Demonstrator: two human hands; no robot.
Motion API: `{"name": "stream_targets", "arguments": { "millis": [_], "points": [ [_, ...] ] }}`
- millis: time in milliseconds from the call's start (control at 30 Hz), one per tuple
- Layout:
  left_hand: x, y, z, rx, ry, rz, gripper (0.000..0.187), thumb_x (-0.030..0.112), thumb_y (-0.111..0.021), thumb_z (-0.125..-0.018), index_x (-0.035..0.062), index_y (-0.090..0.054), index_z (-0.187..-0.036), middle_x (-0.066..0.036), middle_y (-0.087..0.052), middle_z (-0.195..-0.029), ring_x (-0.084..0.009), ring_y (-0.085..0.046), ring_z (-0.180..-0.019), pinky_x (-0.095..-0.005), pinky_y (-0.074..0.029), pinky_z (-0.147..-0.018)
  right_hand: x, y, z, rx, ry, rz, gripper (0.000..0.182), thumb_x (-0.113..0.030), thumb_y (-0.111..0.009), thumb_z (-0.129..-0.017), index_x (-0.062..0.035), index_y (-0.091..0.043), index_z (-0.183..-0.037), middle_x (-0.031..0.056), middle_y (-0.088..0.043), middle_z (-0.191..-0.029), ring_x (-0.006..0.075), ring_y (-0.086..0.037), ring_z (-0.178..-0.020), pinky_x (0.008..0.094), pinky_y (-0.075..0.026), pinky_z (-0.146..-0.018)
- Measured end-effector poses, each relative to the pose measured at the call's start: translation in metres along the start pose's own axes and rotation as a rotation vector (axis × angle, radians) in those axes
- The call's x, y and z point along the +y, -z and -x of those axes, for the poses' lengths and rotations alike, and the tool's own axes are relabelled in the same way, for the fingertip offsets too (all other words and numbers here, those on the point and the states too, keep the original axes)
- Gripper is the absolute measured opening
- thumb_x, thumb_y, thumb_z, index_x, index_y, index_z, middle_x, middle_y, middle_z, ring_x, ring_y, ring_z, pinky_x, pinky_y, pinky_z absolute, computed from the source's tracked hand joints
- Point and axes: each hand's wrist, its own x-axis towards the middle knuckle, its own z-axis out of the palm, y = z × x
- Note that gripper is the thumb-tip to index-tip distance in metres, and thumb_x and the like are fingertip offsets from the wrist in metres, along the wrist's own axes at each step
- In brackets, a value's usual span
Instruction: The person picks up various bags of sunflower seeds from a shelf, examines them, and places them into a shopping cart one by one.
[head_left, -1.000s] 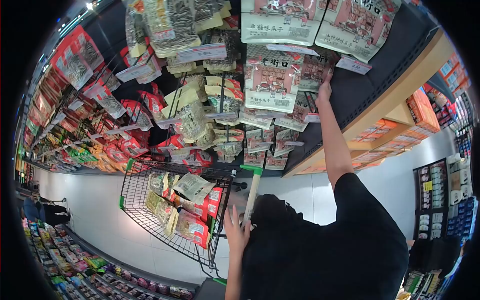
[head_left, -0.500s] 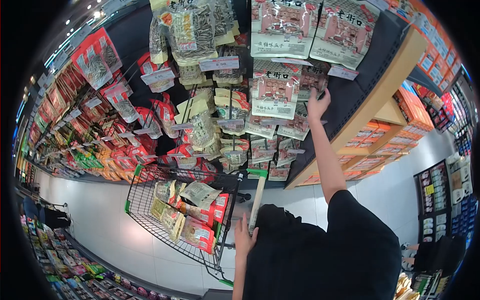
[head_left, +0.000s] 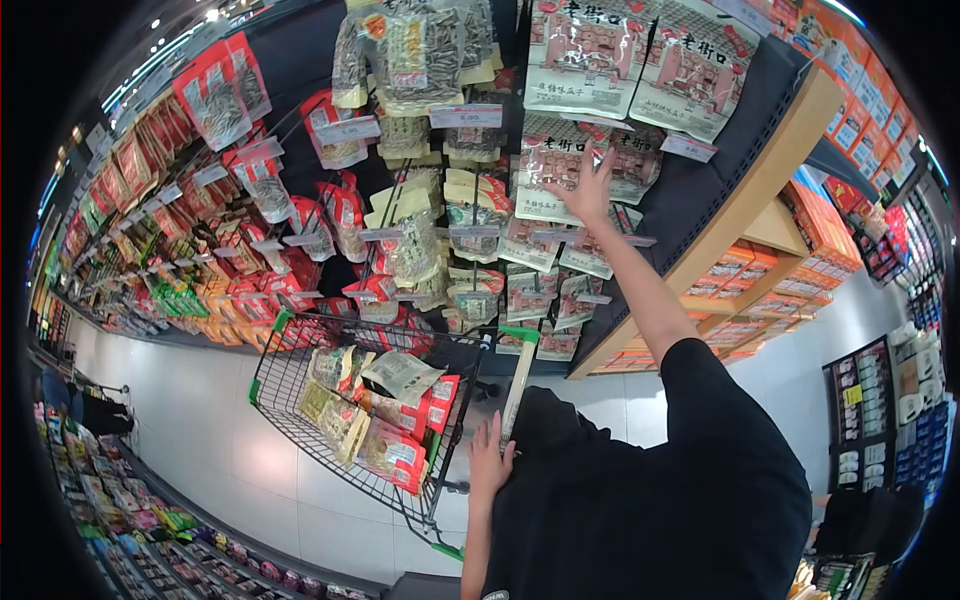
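Right hand spreads empty over a bag, left of the wooden edge. Left hand is open by the handle; floor stretches left.

Right hand: shifted left | 0.5 s ago at right-hand pouch | now over neighbouring pouch, fingers more spread, contact unclear

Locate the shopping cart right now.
Head view: the shopping cart is left of centre, just below the hanging bags, its pale handle beside the left hand.
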Motion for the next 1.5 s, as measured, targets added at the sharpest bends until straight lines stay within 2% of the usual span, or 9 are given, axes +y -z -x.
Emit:
{"name": "stream_targets", "arguments": {
  "millis": [300, 500, 867, 967, 1067, 1167, 1233, 1300, 1500],
  "points": [
    [-0.001, 0.003, 0.001, -0.013, 0.044, 0.033, 0.069, 0.029, -0.059, -0.085, 0.0169, -0.027, -0.144, -0.028, -0.04, -0.133, -0.0432, -0.037, -0.125, -0.0506, -0.03, -0.102, 0.003, -0.01, -0.013, -0.214, -0.156, 0.034, 0.111, -0.057, -0.074, -0.064, -0.0178, -0.01, -0.145, 0.0292, -0.01, -0.146, 0.051, -0.037, -0.122, 0.0521, -0.046, -0.088],
    [0.003, 0.005, 0.0, 0.001, 0.04, 0.031, 0.068, 0.028, -0.061, -0.084, 0.0139, -0.029, -0.143, -0.029, -0.041, -0.132, -0.0439, -0.039, -0.123, -0.0498, -0.03, -0.102, 0.0, -0.022, -0.016, -0.146, -0.164, 0.094, 0.109, -0.053, -0.074, -0.066, -0.0152, -0.009, -0.145, 0.0298, -0.015, -0.144, 0.0505, -0.044, -0.114, 0.049, -0.05, -0.084],
    [-0.004, -0.003, -0.009, -0.072, 0.036, 0.09, 0.068, 0.024, -0.06, -0.084, 0.009, -0.03, -0.142, -0.033, -0.043, -0.128, -0.0467, -0.044, -0.117, -0.0476, -0.035, -0.099, 0.007, -0.044, -0.028, -0.134, -0.194, 0.107, 0.111, -0.055, -0.073, -0.066, -0.0182, -0.006, -0.146, 0.0284, -0.021, -0.14, 0.0474, -0.047, -0.112, 0.0487, -0.051, -0.079],
    [-0.004, -0.003, -0.013, -0.079, 0.021, 0.116, 0.068, 0.022, -0.06, -0.083, 0.0083, -0.03, -0.142, -0.033, -0.043, -0.128, -0.0469, -0.044, -0.116, -0.0475, -0.035, -0.099, -0.002, -0.027, -0.027, -0.197, -0.226, 0.059, 0.104, -0.053, -0.072, -0.069, -0.0134, -0.012, -0.145, 0.029, -0.02, -0.141, 0.0479, -0.043, -0.116, 0.0505, -0.047, -0.087],
    [-0.004, -0.003, -0.014, -0.081, 0.038, 0.133, 0.068, 0.022, -0.06, -0.083, 0.0085, -0.03, -0.142, -0.032, -0.044, -0.127, -0.0463, -0.044, -0.116, -0.0473, -0.035, -0.099, 0.035, -0.039, -0.014, 0.158, 0.031, -0.07, 0.094, -0.047, -0.069, -0.074, -0.0073, -0.02, -0.143, 0.0298, -0.02, -0.142, 0.0482, -0.037, -0.122, 0.0515, -0.039, -0.097],
    [-0.002, -0.001, -0.014, -0.047, 0.059, 0.115, 0.068, 0.022, -0.061, -0.083, 0.0086, -0.03, -0.142, -0.031, -0.045, -0.126, -0.0457, -0.045, -0.116, -0.0469, -0.036, -0.098, 0.067, -0.011, -0.007, 0.457, -0.079, 0.007, 0.078, -0.037, -0.065, -0.081, -0.001, -0.028, -0.139, 0.0282, -0.02, -0.144, 0.046, -0.033, -0.127, 0.0471, -0.035, -0.101],
    [-0.004, -0.002, -0.013, -0.04, 0.048, 0.09, 0.069, 0.023, -0.062, -0.082, 0.0085, -0.031, -0.142, -0.031, -0.045, -0.126, -0.0453, -0.045, -0.116, -0.0468, -0.036, -0.098, 0.073, 0.013, -0.004, 0.313, -0.422, -0.342, 0.07, -0.033, -0.061, -0.084, -0.0009, -0.029, -0.138, 0.0275, -0.023, -0.142, 0.0432, -0.045, -0.117, 0.0454, -0.043, -0.092],
    [-0.003, -0.003, -0.013, -0.041, 0.073, 0.109, 0.07, 0.024, -0.063, -0.081, 0.0084, -0.031, -0.141, -0.03, -0.045, -0.126, -0.045, -0.045, -0.116, -0.0469, -0.036, -0.098, 0.126, -0.022, -0.008, 0.316, -0.315, -0.11, 0.07, -0.036, -0.06, -0.085, 0.0008, -0.03, -0.137, 0.0261, -0.023, -0.142, 0.0352, -0.058, -0.099, 0.041, -0.047, -0.085],
    [-0.007, -0.003, -0.018, -0.044, 0.08, 0.135, 0.072, 0.027, -0.065, -0.081, 0.0095, -0.032, -0.141, -0.03, -0.045, -0.127, -0.0445, -0.043, -0.118, -0.0467, -0.036, -0.099, 0.141, -0.034, -0.024, 0.26, -0.323, 0.008, 0.064, -0.039, -0.052, -0.089, 0.001, -0.034, -0.136, 0.0267, -0.029, -0.14, 0.0383, -0.04, -0.123, 0.0459, -0.036, -0.099]
  ]
}}
